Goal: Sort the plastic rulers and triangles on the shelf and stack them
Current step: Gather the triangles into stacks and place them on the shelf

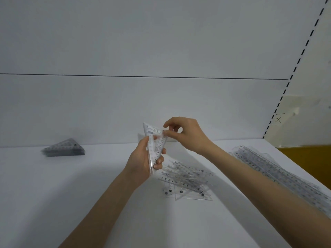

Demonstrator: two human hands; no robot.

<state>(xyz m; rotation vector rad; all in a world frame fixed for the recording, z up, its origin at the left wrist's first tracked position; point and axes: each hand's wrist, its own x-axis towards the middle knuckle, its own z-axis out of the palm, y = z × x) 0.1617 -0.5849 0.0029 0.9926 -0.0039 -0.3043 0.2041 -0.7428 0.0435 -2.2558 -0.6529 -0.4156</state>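
Observation:
My left hand (143, 161) grips a small bunch of clear plastic triangles (155, 140), held upright above the white shelf (71, 194). My right hand (186, 135) pinches the top right corner of that bunch between thumb and fingers. A loose heap of clear triangles and rulers (188, 183) lies on the shelf just below and right of my hands. A neat stack of triangles (64, 148) sits at the far left by the back wall. A stack of long clear rulers (283, 176) runs along the shelf's right edge, partly behind my right forearm.
A white back panel (143, 104) rises behind the shelf. A slotted upright (293, 72) with dark holes stands at the right, and a yellow surface (308, 163) lies beyond the shelf's right edge.

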